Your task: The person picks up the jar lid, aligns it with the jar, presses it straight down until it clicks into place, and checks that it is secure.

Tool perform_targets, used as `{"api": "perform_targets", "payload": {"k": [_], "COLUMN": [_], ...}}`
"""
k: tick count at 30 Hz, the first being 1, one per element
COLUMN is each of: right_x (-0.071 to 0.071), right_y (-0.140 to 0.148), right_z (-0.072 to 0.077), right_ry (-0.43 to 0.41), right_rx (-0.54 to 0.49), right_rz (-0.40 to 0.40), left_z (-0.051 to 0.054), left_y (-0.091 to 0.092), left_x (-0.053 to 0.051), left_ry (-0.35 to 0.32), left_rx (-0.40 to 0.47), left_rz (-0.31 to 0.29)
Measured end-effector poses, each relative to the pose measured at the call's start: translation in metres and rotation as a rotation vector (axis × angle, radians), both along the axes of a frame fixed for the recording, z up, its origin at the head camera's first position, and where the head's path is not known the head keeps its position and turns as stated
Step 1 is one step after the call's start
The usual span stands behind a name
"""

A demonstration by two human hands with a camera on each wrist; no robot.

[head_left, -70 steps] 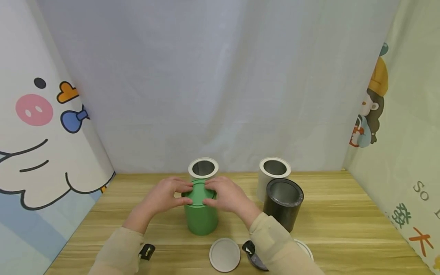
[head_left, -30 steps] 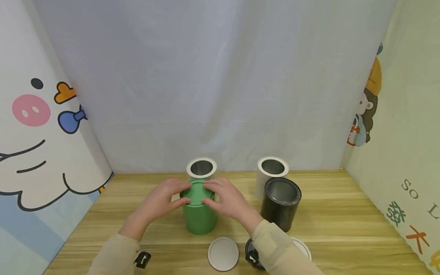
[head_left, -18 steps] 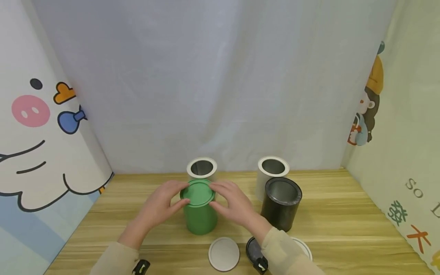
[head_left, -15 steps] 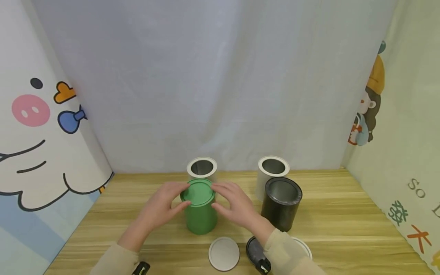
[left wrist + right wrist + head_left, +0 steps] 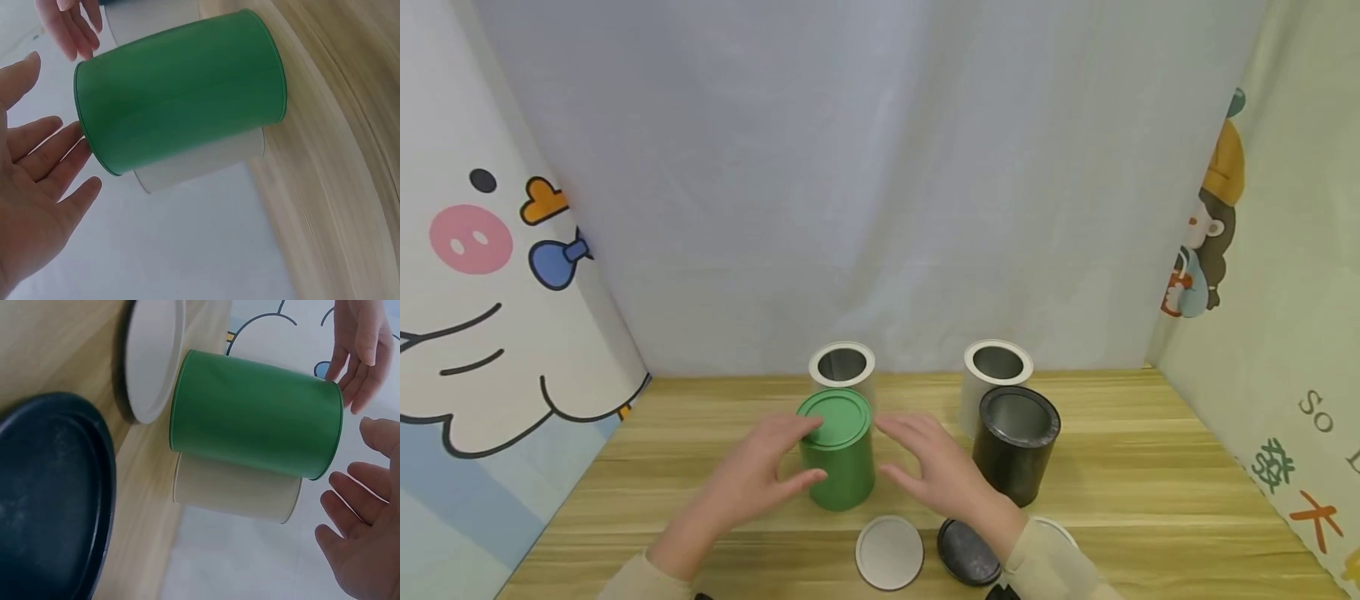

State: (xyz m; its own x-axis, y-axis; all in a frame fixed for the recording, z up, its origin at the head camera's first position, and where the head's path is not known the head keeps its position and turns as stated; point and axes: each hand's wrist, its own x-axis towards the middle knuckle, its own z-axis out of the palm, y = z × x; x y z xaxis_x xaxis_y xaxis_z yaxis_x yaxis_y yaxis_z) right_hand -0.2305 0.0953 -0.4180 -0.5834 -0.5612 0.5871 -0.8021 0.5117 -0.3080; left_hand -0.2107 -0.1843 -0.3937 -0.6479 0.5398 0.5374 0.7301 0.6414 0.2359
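Note:
A green canister (image 5: 841, 479) stands upright with a green lid (image 5: 837, 418) seated flat on its top. On its left side is my left hand (image 5: 756, 471), fingers spread and slightly bent, holding nothing; its fingertips lie at or close to the lid's edge, and whether they touch I cannot tell. To the right, my right hand (image 5: 942, 468) hangs apart from the canister with loosely bent fingers and nothing in them. Both wrist views show the green canister (image 5: 181, 94) whole, with a white canister (image 5: 234, 490) behind it.
Two open white canisters (image 5: 842, 364) stand at the back, and an open black canister (image 5: 1015, 462) at right. Nearer lie a white lid (image 5: 890, 552), a black lid (image 5: 967, 552) and another white lid (image 5: 1057, 533), partly behind the right forearm. Curtains enclose the wooden table (image 5: 760, 546).
Both hands pressed on the green lid earlier. They have since come away and drawn back towards the near edge, the right one further to the right. The lid lies level on the canister.

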Motion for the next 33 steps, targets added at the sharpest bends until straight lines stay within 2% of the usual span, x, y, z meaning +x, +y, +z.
{"api": "perform_targets", "payload": {"k": [6, 12, 15, 19, 24, 33], "right_x": [0.007, 0.013, 0.016, 0.019, 0.022, 0.028], "right_y": [0.008, 0.018, 0.023, 0.027, 0.029, 0.035], "right_z": [-0.004, -0.009, -0.011, -0.015, -0.022, -0.032], "right_ry": [0.029, 0.017, 0.012, 0.015, 0.025, 0.004], "right_rx": [0.027, 0.056, 0.070, 0.077, 0.078, 0.100], "right_rz": [0.003, 0.013, 0.020, 0.022, 0.030, 0.067], "left_z": [0.000, -0.005, -0.007, -0.010, -0.017, -0.037], "left_y": [0.009, 0.022, 0.028, 0.033, 0.040, 0.050], "left_x": [0.006, 0.012, 0.016, 0.022, 0.025, 0.030], "left_ry": [0.072, 0.172, 0.199, 0.200, 0.231, 0.218], "left_rx": [0.017, 0.039, 0.024, 0.018, 0.015, -0.023], "left_rz": [-0.079, -0.148, -0.149, -0.133, -0.153, -0.147]}}
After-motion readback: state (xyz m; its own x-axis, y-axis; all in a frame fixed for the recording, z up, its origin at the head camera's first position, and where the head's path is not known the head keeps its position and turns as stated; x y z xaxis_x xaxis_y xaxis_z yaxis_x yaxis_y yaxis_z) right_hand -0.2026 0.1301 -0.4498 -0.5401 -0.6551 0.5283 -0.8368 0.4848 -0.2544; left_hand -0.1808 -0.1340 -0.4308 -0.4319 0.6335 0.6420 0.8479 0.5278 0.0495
